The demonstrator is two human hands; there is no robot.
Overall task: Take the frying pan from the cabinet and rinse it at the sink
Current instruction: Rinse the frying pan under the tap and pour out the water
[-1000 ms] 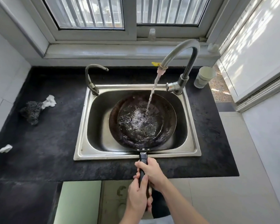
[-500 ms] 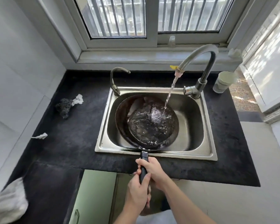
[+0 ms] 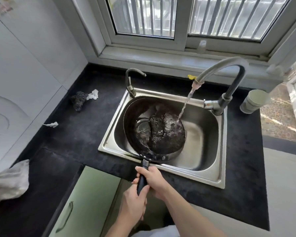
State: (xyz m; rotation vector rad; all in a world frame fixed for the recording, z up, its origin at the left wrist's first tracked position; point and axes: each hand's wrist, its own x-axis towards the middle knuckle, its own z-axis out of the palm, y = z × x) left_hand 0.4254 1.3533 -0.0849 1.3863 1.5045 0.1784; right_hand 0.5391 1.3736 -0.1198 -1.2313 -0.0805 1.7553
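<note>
Both hands are wrapped around the black handle of the frying pan [image 3: 154, 127], the right hand [image 3: 154, 180] nearer the pan and the left hand [image 3: 133, 202] just behind it, each closed firmly on the grip. Straight ahead of the hands the pan sits inside the steel sink [image 3: 203, 166], tipped up on its left side so that water pools toward its right edge. A stream from the tall tap [image 3: 229, 79], ahead and to the right of the hands, falls onto the pan's far right rim. To my eye the fetching part is finished, since the pan is out of the cabinet and at the sink, and the rinsing is well under way; what seems left is to swirl the water over the dry left part of the pan, pour it out and shut off the water. A smaller second tap [image 3: 132, 82] stands at the sink's far left corner. The dark counter [image 3: 79, 134] spreads left of the hands, with a black scrubber [image 3: 78, 101] and scraps of white paper [image 3: 93, 94] on it, and a crumpled cloth [image 3: 7, 182] far to the left. A pale cup [image 3: 254, 101] stands beyond the tap, to the right. Below the left hand is a green cabinet door [image 3: 85, 202]. A barred window [image 3: 186, 17] fills the wall ahead, letting in bright daylight.
</note>
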